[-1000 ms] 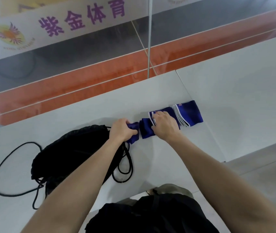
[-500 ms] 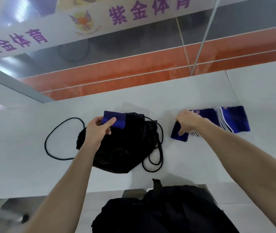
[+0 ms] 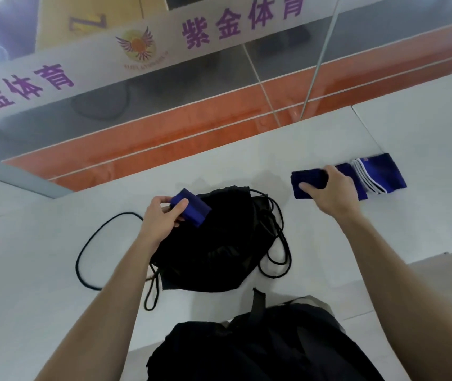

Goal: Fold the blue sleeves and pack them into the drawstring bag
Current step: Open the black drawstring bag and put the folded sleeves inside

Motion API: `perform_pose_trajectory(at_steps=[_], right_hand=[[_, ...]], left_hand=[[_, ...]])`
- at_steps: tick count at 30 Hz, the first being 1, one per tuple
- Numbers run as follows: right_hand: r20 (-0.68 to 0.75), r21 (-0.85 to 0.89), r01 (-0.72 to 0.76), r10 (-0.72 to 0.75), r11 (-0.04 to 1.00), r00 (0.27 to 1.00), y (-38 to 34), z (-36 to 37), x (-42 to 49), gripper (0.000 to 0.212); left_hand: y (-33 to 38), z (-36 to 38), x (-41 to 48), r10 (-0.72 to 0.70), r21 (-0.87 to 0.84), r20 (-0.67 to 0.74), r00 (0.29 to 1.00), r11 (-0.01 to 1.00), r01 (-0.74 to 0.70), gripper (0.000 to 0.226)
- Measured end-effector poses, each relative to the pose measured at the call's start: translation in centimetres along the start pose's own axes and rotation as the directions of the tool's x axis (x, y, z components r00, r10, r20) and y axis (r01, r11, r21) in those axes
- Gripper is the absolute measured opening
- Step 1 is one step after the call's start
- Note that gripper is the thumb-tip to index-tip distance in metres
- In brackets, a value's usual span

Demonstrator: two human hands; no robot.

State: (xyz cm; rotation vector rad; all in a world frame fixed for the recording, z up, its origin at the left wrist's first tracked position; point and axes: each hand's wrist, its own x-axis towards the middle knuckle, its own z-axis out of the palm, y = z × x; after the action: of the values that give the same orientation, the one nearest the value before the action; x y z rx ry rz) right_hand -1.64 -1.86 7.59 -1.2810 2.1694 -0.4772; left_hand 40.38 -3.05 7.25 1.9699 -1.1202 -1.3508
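Note:
A black drawstring bag lies crumpled on the white table, its cords looping out to the left and right. My left hand holds a small folded blue sleeve just above the bag's upper left part. To the right, my right hand grips the folded left end of a second blue sleeve that lies on the table. Further blue fabric with white stripes stretches out to the right of that hand.
A long black cord loop lies left of the bag. A glass wall with an orange band and purple lettering runs along the table's far edge. A seam splits the table at the right. My dark clothing fills the bottom.
My left hand carried a folded blue sleeve leftward from the pile to above the bag. My right hand stayed on the other sleeve and closed around its folded end.

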Motion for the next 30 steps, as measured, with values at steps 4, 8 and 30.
perform_pose_trajectory(at_steps=[4,8,30], right_hand=[[-0.075,0.235,-0.099,0.120,0.967,0.990,-3.1,3.5,-6.0,0.037],[-0.053,0.421,-0.192,0.236,0.886,0.970,-5.9,8.2,-11.1,0.030],[0.021,-0.345,0.272,-0.283,0.898,0.959,-12.5,23.9,-10.5,0.017]], left_hand=[[0.2,-2.2,0.6,0.114,0.159,0.200,0.973,0.976,-0.147,0.041],[-0.5,-4.4,1.3,0.210,0.345,0.381,0.900,0.871,-0.349,0.032],[-2.5,-11.7,3.1,0.218,0.480,0.405,0.888,0.776,-0.409,0.031]])
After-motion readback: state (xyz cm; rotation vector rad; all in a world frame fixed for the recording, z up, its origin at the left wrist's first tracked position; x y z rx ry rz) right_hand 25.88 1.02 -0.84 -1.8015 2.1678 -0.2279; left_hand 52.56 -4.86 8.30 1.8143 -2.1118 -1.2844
